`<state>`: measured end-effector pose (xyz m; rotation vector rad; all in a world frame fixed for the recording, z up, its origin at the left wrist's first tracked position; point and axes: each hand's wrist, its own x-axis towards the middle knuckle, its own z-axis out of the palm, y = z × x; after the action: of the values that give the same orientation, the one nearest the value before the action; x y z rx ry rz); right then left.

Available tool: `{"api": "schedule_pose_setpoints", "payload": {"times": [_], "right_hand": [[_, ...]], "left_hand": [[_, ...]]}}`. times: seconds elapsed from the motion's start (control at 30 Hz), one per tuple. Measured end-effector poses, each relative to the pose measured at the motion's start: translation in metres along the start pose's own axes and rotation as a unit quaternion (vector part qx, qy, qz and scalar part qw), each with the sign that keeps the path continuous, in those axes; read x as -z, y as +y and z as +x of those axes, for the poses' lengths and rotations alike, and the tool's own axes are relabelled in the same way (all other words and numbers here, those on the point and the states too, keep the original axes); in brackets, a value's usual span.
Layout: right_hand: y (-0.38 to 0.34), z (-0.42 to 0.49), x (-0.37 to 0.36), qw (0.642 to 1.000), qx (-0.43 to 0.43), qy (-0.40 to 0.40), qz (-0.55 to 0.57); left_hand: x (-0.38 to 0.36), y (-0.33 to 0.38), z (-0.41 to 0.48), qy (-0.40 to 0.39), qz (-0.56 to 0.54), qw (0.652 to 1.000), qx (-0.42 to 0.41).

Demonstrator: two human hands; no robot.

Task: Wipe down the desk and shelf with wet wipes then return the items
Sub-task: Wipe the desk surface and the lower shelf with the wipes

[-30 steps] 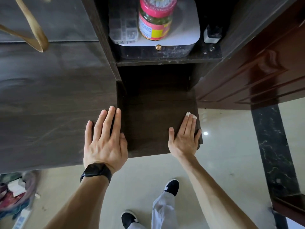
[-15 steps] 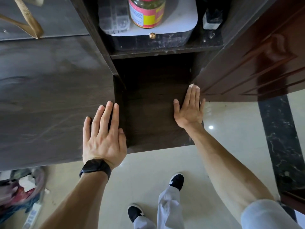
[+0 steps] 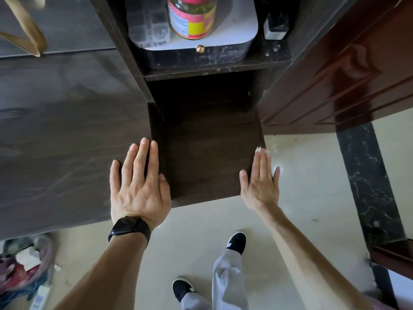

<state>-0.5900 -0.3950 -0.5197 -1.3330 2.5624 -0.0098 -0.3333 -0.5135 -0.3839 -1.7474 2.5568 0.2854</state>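
Observation:
My left hand [image 3: 139,182], with a black watch on the wrist, lies flat and spread on the dark desk top [image 3: 55,135] at the shelf's left wall. My right hand [image 3: 260,182] presses flat on the near right corner of the dark lower shelf board [image 3: 207,148]. A white wet wipe [image 3: 258,149] peeks out under its fingertips; most of it is hidden by the hand. The upper shelf [image 3: 214,68] holds a pink-labelled jar [image 3: 192,16] on a white box [image 3: 237,25].
A clear plastic organiser [image 3: 148,23] and a small dark bottle [image 3: 275,27] share the upper shelf. A reddish-brown door [image 3: 348,74] stands right of the shelf. A wooden hanger [image 3: 26,30] lies at the desk's back left. A bin of rubbish [image 3: 24,267] sits on the floor.
My right hand slid forward along the shelf's right edge with the wipe, then came back toward me to the near right corner. My left hand stayed put on the desk.

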Motion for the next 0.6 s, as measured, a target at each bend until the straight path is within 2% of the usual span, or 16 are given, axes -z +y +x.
{"api": "schedule_pose_setpoints", "payload": {"times": [0.17,0.33,0.43,0.53,0.6], "right_hand": [[-0.022,0.023,0.004,1.0,-0.024,0.019,0.004],[-0.107,-0.028,-0.015,0.995,0.092,-0.029,0.022],[-0.14,-0.025,-0.019,0.985,0.166,-0.042,0.036],[-0.141,-0.011,-0.016,0.974,0.22,-0.04,0.023],[-0.123,-0.012,-0.013,0.979,0.198,-0.038,0.031]], "left_hand": [[-0.001,0.0,0.0,0.001,0.007,1.0,0.0],[-0.001,0.001,0.0,0.006,0.007,1.0,-0.001],[0.0,0.001,0.0,0.01,0.006,1.0,-0.001],[0.0,0.001,0.0,0.012,0.008,1.0,-0.002],[0.001,0.003,-0.001,0.009,0.009,1.0,-0.001]]}}
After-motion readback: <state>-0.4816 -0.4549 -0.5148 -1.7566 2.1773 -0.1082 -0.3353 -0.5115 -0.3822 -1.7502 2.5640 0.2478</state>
